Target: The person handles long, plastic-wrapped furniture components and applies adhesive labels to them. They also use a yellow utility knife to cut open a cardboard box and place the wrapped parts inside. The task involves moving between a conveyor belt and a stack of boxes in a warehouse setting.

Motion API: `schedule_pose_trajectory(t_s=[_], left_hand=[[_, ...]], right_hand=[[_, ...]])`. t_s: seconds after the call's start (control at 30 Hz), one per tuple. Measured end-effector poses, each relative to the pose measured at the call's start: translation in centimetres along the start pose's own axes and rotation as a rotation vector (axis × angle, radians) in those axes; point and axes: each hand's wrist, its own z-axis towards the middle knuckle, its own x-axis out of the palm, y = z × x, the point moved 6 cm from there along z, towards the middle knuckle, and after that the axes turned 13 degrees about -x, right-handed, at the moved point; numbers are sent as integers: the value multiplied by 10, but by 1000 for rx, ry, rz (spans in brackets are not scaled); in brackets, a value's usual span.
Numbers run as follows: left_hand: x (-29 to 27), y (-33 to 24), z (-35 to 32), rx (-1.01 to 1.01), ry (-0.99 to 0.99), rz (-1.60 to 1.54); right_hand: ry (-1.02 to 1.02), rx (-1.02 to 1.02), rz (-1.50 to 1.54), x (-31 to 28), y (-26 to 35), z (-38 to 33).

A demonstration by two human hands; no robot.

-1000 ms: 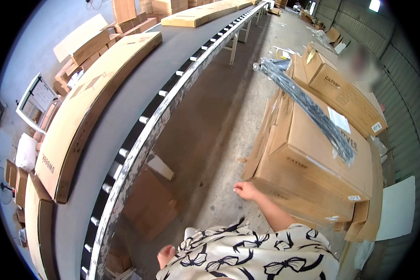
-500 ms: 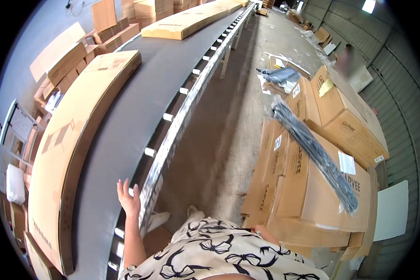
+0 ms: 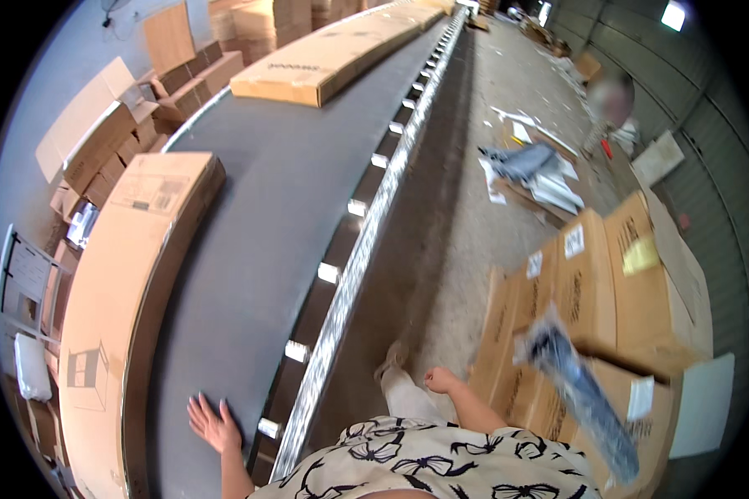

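My left hand (image 3: 213, 422) hangs palm-down over the dark conveyor belt (image 3: 233, 274), fingers spread and holding nothing. Whether it touches the belt I cannot tell. To its left lies a long flat cardboard box (image 3: 117, 316) with dark printing, running lengthwise along the belt. My right hand (image 3: 441, 380) is beside my body, between the conveyor and the stacked cartons; its fingers look curled in, with nothing visible in them. Farther up the belt sits another long cardboard box (image 3: 308, 62).
A metal side rail (image 3: 358, 241) edges the belt on the right. Stacked cartons (image 3: 549, 291) stand at right, with a plastic-wrapped dark bundle (image 3: 586, 399) on top. Wrapping scraps (image 3: 528, 162) litter the concrete floor farther ahead. A blurred person (image 3: 611, 104) is near the right wall.
My left hand has swung from the rail out over the belt. The right hand has come forward from my side. The stacked cartons appear lower and nearer, as I have moved forward.
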Motion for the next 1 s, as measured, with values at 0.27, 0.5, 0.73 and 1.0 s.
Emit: schedule_pose_trajectory(t_s=[0.27, 0.5, 0.73, 1.0], left_hand=[[-45, -34, 26, -441, 594, 299], [-33, -316, 211, -72, -194, -144], [-53, -910, 218, 560, 254, -936], [-118, -1343, 72, 1379, 222, -1038]], right_hand=[[-158, 104, 113, -199, -109, 206], [-266, 158, -12, -378, -236, 261], [35, 350, -193, -442, -384, 212], [0, 829, 398, -420, -478, 203]])
